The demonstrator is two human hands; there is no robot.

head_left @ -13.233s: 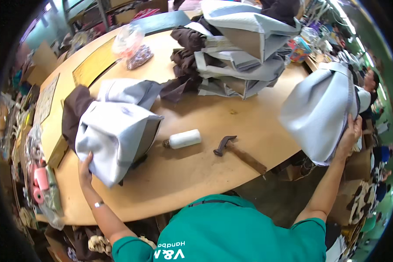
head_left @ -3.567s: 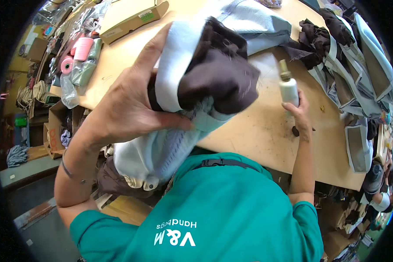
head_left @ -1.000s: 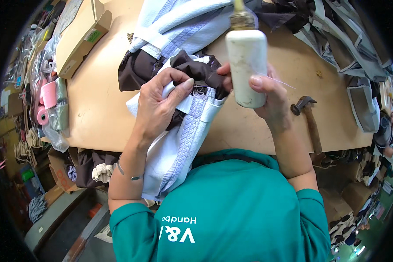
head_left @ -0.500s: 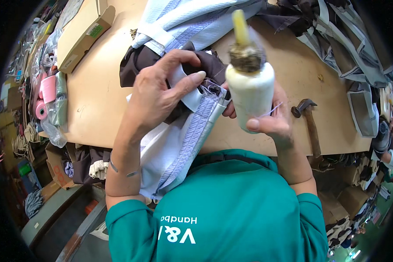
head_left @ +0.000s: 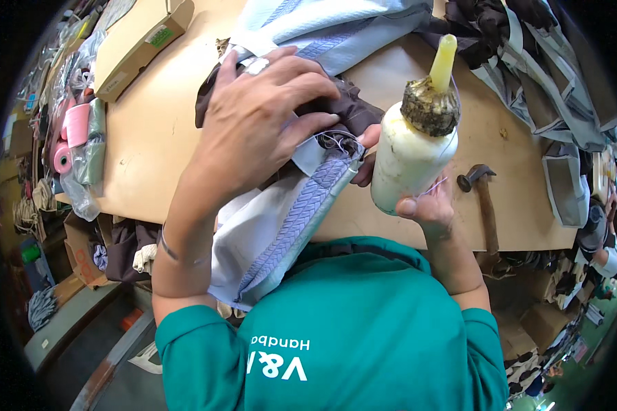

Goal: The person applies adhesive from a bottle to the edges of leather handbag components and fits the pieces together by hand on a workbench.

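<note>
A white squeeze bottle with a yellow nozzle and a crusted brown cap stands almost upright in my right hand. Fingertips of that hand show past the bottle at the corner of a pale bag piece with a lilac braided band. My left hand lies over the dark brown lining, fingers apart, its thumb near the band's end. Loose lilac threads curl at that end. The undersides of the left fingers are partly hidden. Another thread hangs along the bottle.
A hammer lies on the tan table right of the bottle. More pale fabric spreads at the back. Grey-edged dark bag parts are at the far right. A cardboard box and pink thread spools sit at the left.
The bottle has shifted right and tilts to the right, its nozzle swung away from my left hand. My left hand has spread out flatter over the lining.
</note>
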